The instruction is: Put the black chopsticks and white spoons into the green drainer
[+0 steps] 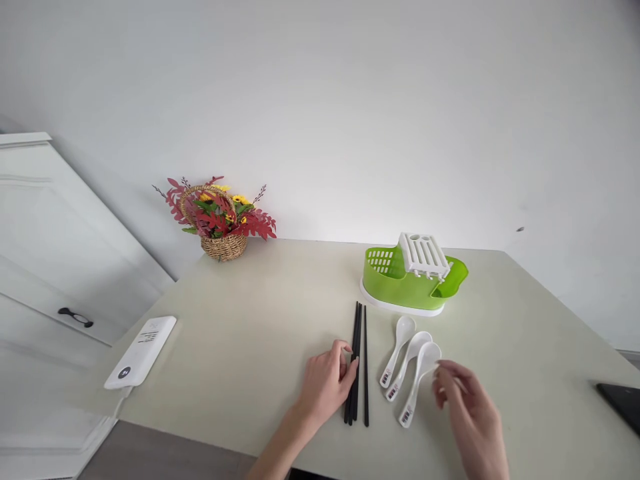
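Observation:
Several black chopsticks lie lengthwise on the table, one a little apart from the bunch. My left hand is closed at the bunch's left side, thumb and forefinger pinching at the chopsticks. To their right, three white spoons lie fanned out: a left spoon, a middle spoon and a right spoon, each with a printed label on its handle. Beside the right spoon's bowl hovers my right hand, fingers loosely bent and apart, holding nothing; whether a fingertip touches the bowl I cannot tell.
Behind the spoons stands a green utensil caddy with a white slotted top and white base. A wicker basket of artificial flowers sits at the back left. A white power bank with a cable lies left; a dark object is at right.

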